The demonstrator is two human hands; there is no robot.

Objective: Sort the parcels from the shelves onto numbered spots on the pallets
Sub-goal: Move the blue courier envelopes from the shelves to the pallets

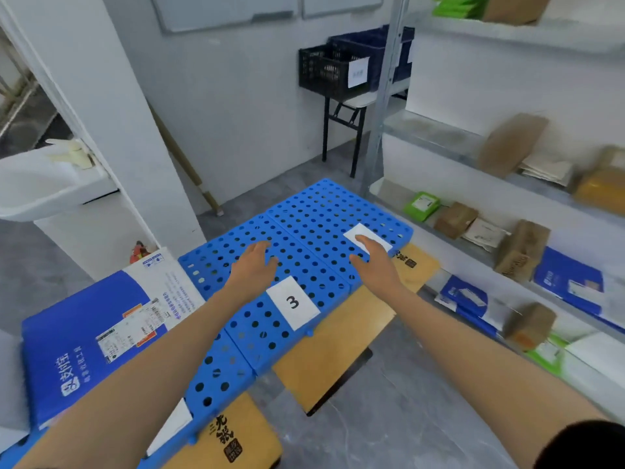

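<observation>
Blue perforated pallets (304, 231) lie on cardboard boxes on the floor. A white label with the number 3 (293, 302) sits near the pallet's front edge, and another white label (359, 232) lies farther back, partly under my right hand. A large blue-and-white parcel (91, 330) rests on the pallet at the left. My left hand (256, 262) and my right hand (372, 258) hover over the pallet with fingers extended, holding nothing. Shelves (473, 157) on the right carry brown, blue and green parcels, such as a brown box (522, 248).
A black crate (324, 71) and a dark blue crate (368, 45) stand on a folding table at the back. A white sink (37, 187) juts out at the left beside a white pillar. A wooden stick (189, 164) leans on the wall. Grey floor lies between pallets and shelves.
</observation>
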